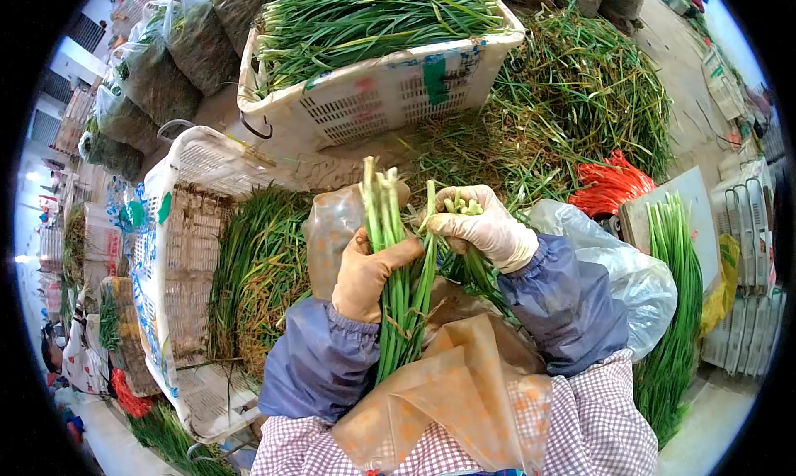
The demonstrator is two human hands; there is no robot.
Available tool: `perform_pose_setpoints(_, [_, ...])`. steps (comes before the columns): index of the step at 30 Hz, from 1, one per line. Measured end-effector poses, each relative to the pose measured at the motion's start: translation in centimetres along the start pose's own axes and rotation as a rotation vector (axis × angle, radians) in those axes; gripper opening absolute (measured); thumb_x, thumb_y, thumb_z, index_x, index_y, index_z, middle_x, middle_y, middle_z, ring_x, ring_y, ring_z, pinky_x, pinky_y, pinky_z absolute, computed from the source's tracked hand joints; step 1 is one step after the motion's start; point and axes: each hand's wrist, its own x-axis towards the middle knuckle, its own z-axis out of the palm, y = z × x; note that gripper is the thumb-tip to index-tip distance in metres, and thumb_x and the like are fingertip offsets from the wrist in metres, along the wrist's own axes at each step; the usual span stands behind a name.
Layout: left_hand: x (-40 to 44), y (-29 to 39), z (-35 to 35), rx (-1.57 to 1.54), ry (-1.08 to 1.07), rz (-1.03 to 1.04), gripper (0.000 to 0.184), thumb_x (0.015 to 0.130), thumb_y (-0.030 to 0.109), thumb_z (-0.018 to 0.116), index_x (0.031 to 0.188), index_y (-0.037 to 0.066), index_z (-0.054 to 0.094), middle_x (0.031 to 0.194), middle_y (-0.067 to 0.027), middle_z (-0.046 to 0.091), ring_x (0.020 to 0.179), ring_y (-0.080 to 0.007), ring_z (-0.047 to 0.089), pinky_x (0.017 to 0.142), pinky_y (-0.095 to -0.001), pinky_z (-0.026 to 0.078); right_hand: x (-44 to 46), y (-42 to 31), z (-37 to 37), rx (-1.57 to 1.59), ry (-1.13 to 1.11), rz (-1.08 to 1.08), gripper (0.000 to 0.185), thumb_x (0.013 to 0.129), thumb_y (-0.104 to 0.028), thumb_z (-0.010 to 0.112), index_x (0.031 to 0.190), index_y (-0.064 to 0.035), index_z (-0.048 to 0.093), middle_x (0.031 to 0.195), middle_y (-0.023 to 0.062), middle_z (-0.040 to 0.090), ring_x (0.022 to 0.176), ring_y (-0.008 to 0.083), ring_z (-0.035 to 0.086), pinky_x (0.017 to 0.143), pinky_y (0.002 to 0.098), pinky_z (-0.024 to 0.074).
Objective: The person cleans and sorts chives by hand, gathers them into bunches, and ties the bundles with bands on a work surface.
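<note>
My left hand [369,275], in a stained pale glove, is closed around a bunch of garlic chives [400,306]. Their pale cut ends point up and away, and the green leaves hang down over my lap. Close beside it, my right hand [485,227], in a whitish glove, is closed on a smaller handful of garlic chives [464,204] with the ends showing. Its thumb and fingers also touch a single upright stalk [430,227] between the hands. A brown translucent plastic sheet [448,385] covers my lap beneath the bunch.
Ahead stands a white crate [365,115] heaped with greens. To the left, another crate [153,310] lies beside loose greens. A leafy heap [589,94] spreads at the far right. Red ties [612,182], a clear plastic bag [638,289] and trimmed chives [672,310] are on my right.
</note>
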Motion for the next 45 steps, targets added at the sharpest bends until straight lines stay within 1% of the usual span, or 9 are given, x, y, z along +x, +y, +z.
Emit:
perform_pose_setpoints(14, [1.0,0.9,-1.4,-0.010,-0.084,0.173,0.017,0.080,-0.002,0.063,0.094,0.002,0.056,0.073,-0.0064,0.059,0.060,-0.0155,0.058,0.054,-0.0273,0.048,-1.1,1.8,-0.8,-0.112,-0.046,0.145,0.014,0.079,-0.013,0.069,0.090,-0.0045,0.067,0.066,-0.0034,0.058,0.055,0.0044,0.051,0.048,0.0208,0.0399])
perform_pose_setpoints(18, [1.2,1.4,-2.8,-0.132,0.081,0.283,0.013,0.084,0.002,0.063,0.093,0.003,0.054,0.071,-0.0058,0.057,0.061,-0.0169,0.058,0.054,-0.0305,0.050,-2.2,3.1,-3.1,-0.487,-0.057,0.008,0.018,0.079,-0.016,0.067,0.093,-0.0047,0.066,0.073,-0.0010,0.062,0.062,0.0063,0.055,0.052,0.0219,0.0438])
perform_pose_setpoints(21, [0.4,3.0,-3.2,-0.281,0.006,0.237,0.007,0.087,0.006,0.061,0.090,0.003,0.055,0.074,-0.0062,0.059,0.061,-0.0168,0.060,0.058,-0.0305,0.055,-3.9,2.3,-5.1,-0.101,0.159,0.125,0.014,0.079,-0.012,0.068,0.089,-0.0033,0.064,0.070,0.0010,0.061,0.054,0.0056,0.054,0.046,0.0182,0.0409])
perform_pose_setpoints(25, [0.7,2.6,-1.9,-0.085,-0.123,-0.017,0.016,0.084,0.015,0.066,0.090,0.002,0.058,0.076,-0.0096,0.062,0.066,-0.0189,0.063,0.054,-0.0320,0.055,-4.2,1.1,-5.6,0.230,0.182,-0.070,0.031,0.080,-0.031,0.068,0.088,-0.0025,0.059,0.073,0.0059,0.061,0.050,0.0067,0.051,0.044,0.0171,0.0390])
perform_pose_setpoints(31, [0.9,1.6,-1.4,-0.045,-0.112,0.013,0.013,0.086,0.011,0.063,0.093,0.002,0.057,0.076,-0.0090,0.062,0.063,-0.0173,0.061,0.053,-0.0297,0.051,-4.4,-4.1,-8.9,-0.080,0.712,-0.287,0.018,0.084,-0.026,0.062,0.078,-0.0096,0.059,0.071,0.0010,0.056,0.053,0.0093,0.049,0.045,0.0209,0.0400])
perform_pose_setpoints(34, [0.5,2.3,-1.6,-0.006,-0.084,-0.027,0.015,0.085,0.010,0.065,0.096,0.002,0.057,0.077,-0.0088,0.063,0.064,-0.0185,0.063,0.055,-0.0292,0.054,-4.7,-5.0,-16.2,-0.003,0.885,-0.549,0.017,0.085,-0.022,0.061,0.083,-0.0052,0.060,0.065,0.0027,0.058,0.057,0.0137,0.057,0.057,0.0284,0.0516])
perform_pose_setpoints(36, [1.0,2.0,-1.5,-0.092,-0.143,-0.116,0.019,0.084,0.012,0.066,0.099,0.003,0.058,0.079,-0.0094,0.064,0.071,-0.0214,0.066,0.060,-0.0321,0.058,-4.0,-5.4,-15.7,-0.176,0.882,-0.723,0.016,0.085,-0.020,0.061,0.087,-0.0041,0.060,0.065,0.0029,0.058,0.055,0.0128,0.056,0.052,0.0259,0.0498])
perform_pose_setpoints(42, [2.2,-0.4,-1.4,-0.219,-0.241,-0.215,0.032,0.077,0.007,0.067,0.106,0.003,0.055,0.088,-0.0123,0.064,0.073,-0.0231,0.066,0.067,-0.0374,0.058,-1.8,-2.6,-2.0,-0.055,0.174,-0.041,0.026,0.084,-0.012,0.067,0.107,-0.0036,0.060,0.071,-0.0020,0.061,0.049,0.0050,0.051,0.047,0.0180,0.0411])
perform_pose_setpoints(45, [1.6,-0.4,-1.0,-0.110,-0.161,-0.100,0.030,0.077,0.003,0.064,0.106,0.002,0.055,0.092,-0.0125,0.064,0.073,-0.0223,0.065,0.067,-0.0362,0.058,-0.2,0.3,-0.2,0.006,0.082,-0.032,0.019,0.082,-0.012,0.069,0.099,-0.0046,0.066,0.078,-0.0020,0.063,0.060,0.0051,0.056,0.055,0.0201,0.0456])
